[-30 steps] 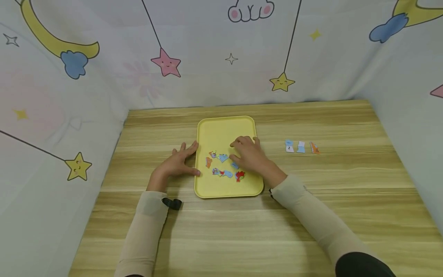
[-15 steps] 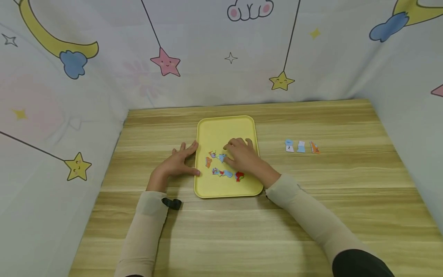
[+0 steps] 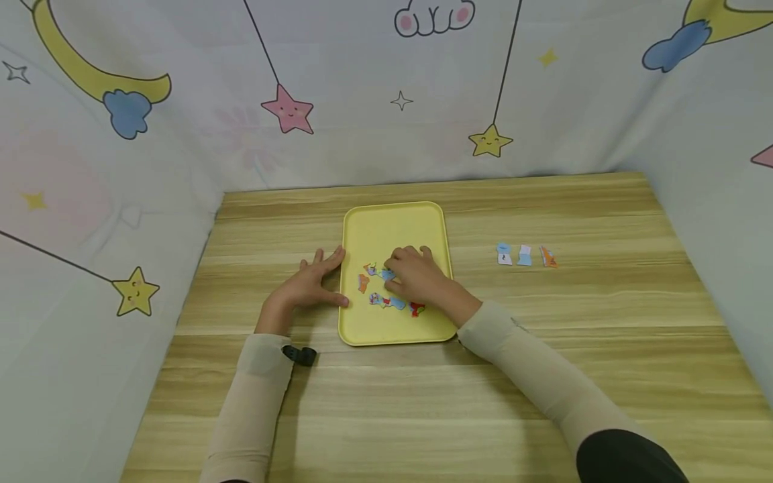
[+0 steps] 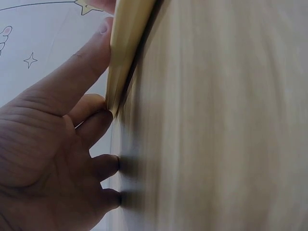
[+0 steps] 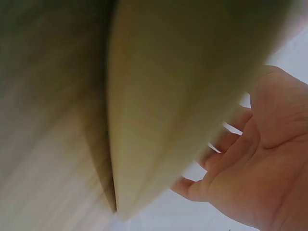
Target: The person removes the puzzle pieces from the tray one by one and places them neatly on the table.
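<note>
My left hand [image 3: 308, 283] spreads its fingers along the left rim of a yellow tray [image 3: 395, 228]; its thumb and a fingertip touch the rim. In the left wrist view the thumb lies on the tray wall. My right hand [image 3: 417, 275] reaches over the tray's right side, fingers bent down and thumb apart from the forefinger. By that thumb lies a blue cut-out piece [image 3: 385, 274]. An orange piece [image 3: 363, 282], a small multicoloured piece [image 3: 370, 269], a joined blue-and-red strip [image 3: 387, 301] and a red piece [image 3: 417, 309] lie around. The right fingertips are hidden behind the tray in the right wrist view.
Right of the tray, a blue-and-white piece [image 3: 504, 254], a second blue-and-white piece [image 3: 525, 255] and an orange piece [image 3: 549, 256] lie in a row on the wooden table [image 3: 386, 416]. A printed white cloth [image 3: 362, 147] hangs behind the table.
My right hand has moved left across the tray and slightly down, covering the spot where another blue piece showed and part of the red piece. My left hand has stayed at the rim.
</note>
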The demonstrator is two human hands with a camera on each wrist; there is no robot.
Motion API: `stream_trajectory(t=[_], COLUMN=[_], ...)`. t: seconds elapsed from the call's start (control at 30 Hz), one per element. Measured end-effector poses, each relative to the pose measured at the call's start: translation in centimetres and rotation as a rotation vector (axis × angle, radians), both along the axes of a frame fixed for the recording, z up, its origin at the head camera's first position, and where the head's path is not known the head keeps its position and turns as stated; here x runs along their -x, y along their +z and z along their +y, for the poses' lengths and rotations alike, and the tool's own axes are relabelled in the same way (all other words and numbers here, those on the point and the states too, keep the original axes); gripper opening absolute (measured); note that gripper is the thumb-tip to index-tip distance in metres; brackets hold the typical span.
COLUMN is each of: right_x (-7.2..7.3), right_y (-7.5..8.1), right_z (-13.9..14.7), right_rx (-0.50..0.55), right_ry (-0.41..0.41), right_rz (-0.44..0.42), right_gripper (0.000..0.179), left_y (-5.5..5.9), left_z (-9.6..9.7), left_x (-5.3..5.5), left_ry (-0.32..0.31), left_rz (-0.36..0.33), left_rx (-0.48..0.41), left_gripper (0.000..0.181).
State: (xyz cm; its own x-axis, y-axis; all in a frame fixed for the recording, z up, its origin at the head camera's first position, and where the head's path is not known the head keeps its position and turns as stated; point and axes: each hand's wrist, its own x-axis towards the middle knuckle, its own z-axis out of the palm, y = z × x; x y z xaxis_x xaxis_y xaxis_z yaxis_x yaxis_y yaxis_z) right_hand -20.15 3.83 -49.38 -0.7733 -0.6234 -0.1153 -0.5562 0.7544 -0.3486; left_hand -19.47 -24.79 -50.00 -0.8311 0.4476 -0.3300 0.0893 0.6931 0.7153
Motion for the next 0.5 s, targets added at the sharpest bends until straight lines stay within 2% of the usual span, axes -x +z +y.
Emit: stream_trajectory(t=[0.23, 0.5], right_x=[0.11, -0.05], right_y=[-0.23, -0.3], right_z=[-0.14, -0.15], right_rx=[-0.042, -0.02], right_ry=[0.007, 0.004], right_rz=[-0.002, -0.013], right_gripper=[0.043, 0.036], left_y=[0.05, -0.02], left_z=[0.04, 0.02], left_x=[-0.03, 0.02], left_ry=[0.012, 0.005], left_rz=[-0.005, -0.003], left_rx=[-0.002, 0.001], left_gripper=[0.118, 0.117])
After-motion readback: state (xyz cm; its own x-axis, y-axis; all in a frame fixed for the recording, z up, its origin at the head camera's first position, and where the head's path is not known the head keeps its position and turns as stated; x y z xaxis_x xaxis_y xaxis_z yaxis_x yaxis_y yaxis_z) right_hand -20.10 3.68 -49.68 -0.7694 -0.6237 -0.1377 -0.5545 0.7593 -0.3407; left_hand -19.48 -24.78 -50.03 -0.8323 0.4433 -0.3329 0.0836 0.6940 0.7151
